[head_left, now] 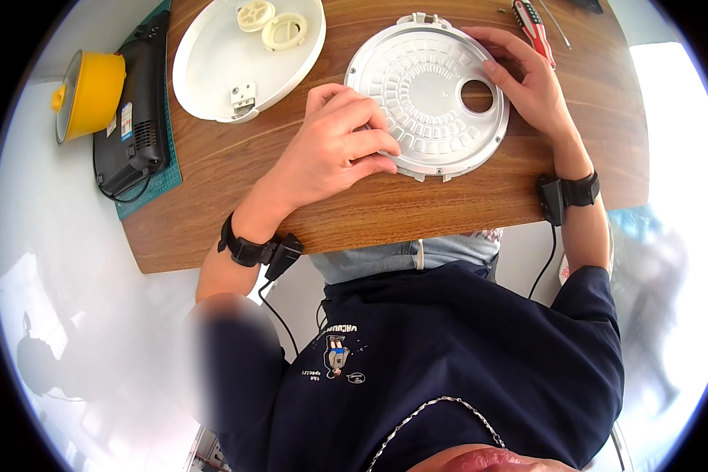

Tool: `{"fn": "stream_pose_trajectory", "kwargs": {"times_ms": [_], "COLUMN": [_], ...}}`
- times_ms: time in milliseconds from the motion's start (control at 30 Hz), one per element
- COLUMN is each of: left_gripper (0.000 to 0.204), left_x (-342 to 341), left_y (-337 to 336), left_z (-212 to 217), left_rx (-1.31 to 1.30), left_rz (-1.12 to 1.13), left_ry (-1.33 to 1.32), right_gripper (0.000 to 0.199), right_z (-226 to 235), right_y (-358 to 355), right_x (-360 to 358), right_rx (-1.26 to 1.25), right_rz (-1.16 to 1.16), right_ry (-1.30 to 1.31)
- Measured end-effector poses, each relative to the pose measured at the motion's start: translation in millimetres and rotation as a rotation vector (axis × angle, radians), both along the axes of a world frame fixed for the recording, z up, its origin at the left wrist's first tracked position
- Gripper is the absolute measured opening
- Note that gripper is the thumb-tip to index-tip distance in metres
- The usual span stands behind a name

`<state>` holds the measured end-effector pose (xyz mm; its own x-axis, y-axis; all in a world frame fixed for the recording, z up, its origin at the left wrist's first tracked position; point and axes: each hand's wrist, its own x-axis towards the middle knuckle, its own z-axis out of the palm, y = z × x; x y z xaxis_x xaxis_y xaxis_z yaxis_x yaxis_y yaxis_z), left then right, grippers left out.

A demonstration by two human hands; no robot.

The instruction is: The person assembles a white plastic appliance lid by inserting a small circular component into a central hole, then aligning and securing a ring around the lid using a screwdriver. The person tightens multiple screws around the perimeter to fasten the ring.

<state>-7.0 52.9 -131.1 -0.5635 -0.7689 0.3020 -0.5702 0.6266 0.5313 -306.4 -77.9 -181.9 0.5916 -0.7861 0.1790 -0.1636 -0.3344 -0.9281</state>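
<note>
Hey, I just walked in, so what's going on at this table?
A person in a dark T-shirt is handling a round silver disc at a wooden table. The left hand is at the disc's left rim, and the right hand is at its upper right side. To the left sits a white round cover with two cream plastic parts and a small white bracket in it. A red-and-black screwdriver lies just beyond the right hand.
</note>
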Motion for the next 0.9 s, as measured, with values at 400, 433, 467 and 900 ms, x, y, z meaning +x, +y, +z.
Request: {"fn": "stream_pose_trajectory", "kwargs": {"times_ms": [400,433,467,900], "left_gripper": [0.023,0.023,0.023,0.022], "left_x": [-3.8,-4.3,-4.9,-3.3], "left_y": [2.6,2.5,2.5,0.4], "left_z": [-1.5,-1.4,-1.5,-3.3], "left_rx": [0.021,0.019,0.016,0.016], "left_rz": [0.015,0.014,0.012,-0.001], "left_ry": [-0.011,-0.011,-0.012,-0.007], "right_gripper": [0.042,0.042,0.042,0.042], "right_z": [9.6,9.4,9.0,9.0], "right_y": [1.2,1.0,0.9,1.8], "right_x": [5.1,5.3,5.5,5.6], "right_rx": [-0.199,-0.185,-0.172,-0.131], "right_rz": [-0.063,-0.068,-0.073,-0.064], "right_ry": [0.158,0.16,0.163,0.147]}}
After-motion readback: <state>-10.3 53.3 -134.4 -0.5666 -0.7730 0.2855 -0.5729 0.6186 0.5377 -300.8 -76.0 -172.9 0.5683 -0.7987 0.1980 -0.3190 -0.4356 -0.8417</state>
